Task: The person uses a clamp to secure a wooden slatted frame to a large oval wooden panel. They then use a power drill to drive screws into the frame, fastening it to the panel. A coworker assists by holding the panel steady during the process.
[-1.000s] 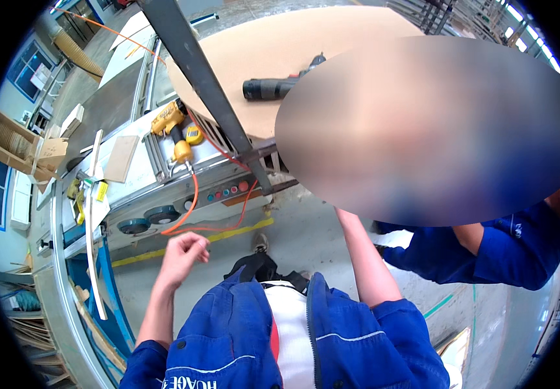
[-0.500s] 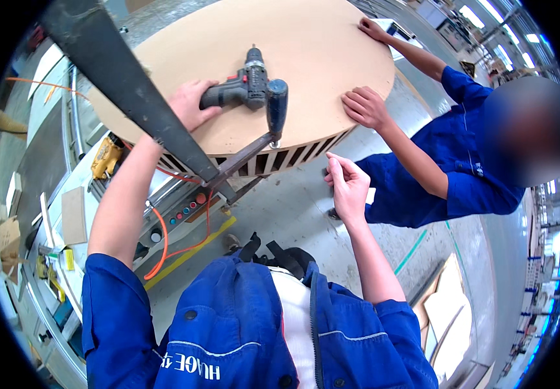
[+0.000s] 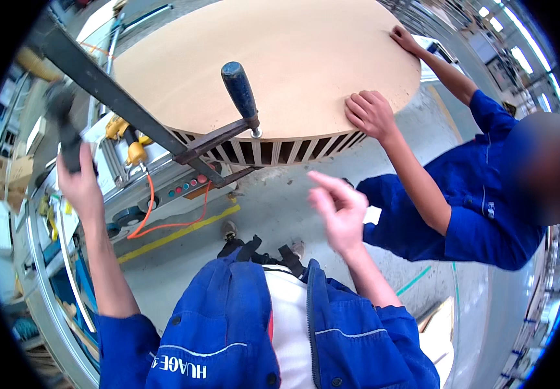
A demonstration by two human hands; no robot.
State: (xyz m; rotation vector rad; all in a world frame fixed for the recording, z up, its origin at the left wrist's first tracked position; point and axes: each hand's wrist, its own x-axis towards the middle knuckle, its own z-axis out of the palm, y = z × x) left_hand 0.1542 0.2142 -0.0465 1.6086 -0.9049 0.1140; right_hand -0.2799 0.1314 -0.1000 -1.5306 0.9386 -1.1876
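Over at the left, my left hand [image 3: 84, 191] grips a dark cordless drill [image 3: 70, 141] by its handle; the drill is blurred by motion. My right hand [image 3: 338, 217] hangs in the air in front of the round wooden top [image 3: 293, 65], apart from it. Its fingers are mostly curled, with the index finger reaching forward, and blur hides whether anything small is in them. A bar clamp [image 3: 108, 87] with a blue handle [image 3: 238, 91] sits on the near edge of the top, above a slatted rim [image 3: 286, 150].
At the right a co-worker in blue [image 3: 416, 201] rests one hand [image 3: 372, 115] on the top and the other at its far edge. Left of the top are a yellow power tool [image 3: 136, 153], an orange hose [image 3: 152, 194] and a control panel [image 3: 186, 187] with coloured buttons.
The drill has left the wooden top and moved far left in my left hand. My right hand has shifted slightly down and left. The co-worker's hands stay on the top.
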